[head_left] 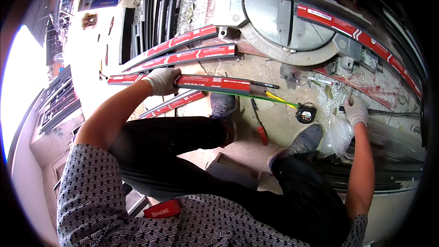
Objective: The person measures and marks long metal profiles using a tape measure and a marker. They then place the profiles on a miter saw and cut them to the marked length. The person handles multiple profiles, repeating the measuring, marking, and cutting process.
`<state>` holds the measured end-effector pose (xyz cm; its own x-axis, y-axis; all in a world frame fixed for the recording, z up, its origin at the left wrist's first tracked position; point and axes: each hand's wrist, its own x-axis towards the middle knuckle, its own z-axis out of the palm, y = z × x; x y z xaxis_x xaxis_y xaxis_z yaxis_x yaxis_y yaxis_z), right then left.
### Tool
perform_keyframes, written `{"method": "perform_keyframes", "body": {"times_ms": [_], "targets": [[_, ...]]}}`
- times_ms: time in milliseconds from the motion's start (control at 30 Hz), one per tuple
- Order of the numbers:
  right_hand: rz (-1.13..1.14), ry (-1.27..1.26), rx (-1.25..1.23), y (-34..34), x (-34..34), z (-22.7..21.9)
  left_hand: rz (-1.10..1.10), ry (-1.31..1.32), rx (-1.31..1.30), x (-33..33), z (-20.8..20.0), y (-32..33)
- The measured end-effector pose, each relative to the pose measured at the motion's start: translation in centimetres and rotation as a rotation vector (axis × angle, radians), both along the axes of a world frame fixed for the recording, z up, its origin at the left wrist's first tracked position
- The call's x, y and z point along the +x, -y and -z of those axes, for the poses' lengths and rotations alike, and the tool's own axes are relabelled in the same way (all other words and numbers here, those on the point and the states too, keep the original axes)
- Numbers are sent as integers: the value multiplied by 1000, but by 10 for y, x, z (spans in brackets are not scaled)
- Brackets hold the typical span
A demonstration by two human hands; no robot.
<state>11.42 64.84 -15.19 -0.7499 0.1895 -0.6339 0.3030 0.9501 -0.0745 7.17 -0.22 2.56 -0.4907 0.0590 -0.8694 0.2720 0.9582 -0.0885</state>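
My left hand point(163, 81), in a white ribbed glove, is closed around a dark profile strip point(212, 83) with a red and white film. A thin green tape line runs along the strip's near edge towards a black tape measure point(306, 114) on the floor. My right hand point(356, 111), gloved alike, is far to the right beside a crumpled clear plastic bag point(337, 136). Its fingers look bent together, with a slim brownish tip sticking up; I cannot make out what that is. A black pen point(264, 85) lies by the strip's right end.
Ahead stands a metal mitre saw base point(270, 20), with another red-filmed strip point(354, 32) across its right side. More strips point(183, 56) lie beyond my left hand. A red-handled screwdriver point(261, 133) and a white marker point(320, 80) are on the floor. Dark profiles point(366, 174) lie at right.
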Motion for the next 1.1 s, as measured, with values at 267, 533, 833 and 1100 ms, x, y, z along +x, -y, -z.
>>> {"method": "perform_keyframes", "body": {"times_ms": [267,533,833,1100], "targets": [[-61,-71,1,-22,11,30,-80,-47,47,-8,16,14],[-65,-92,-20,-17,10,32,-159,77,27,42,18,71],[-22,-14,-48,-8,2,8,-192,271,-158,57,29,93],[41,60,35,5,-6,-15,-51,456,-335,65,51,123]]}}
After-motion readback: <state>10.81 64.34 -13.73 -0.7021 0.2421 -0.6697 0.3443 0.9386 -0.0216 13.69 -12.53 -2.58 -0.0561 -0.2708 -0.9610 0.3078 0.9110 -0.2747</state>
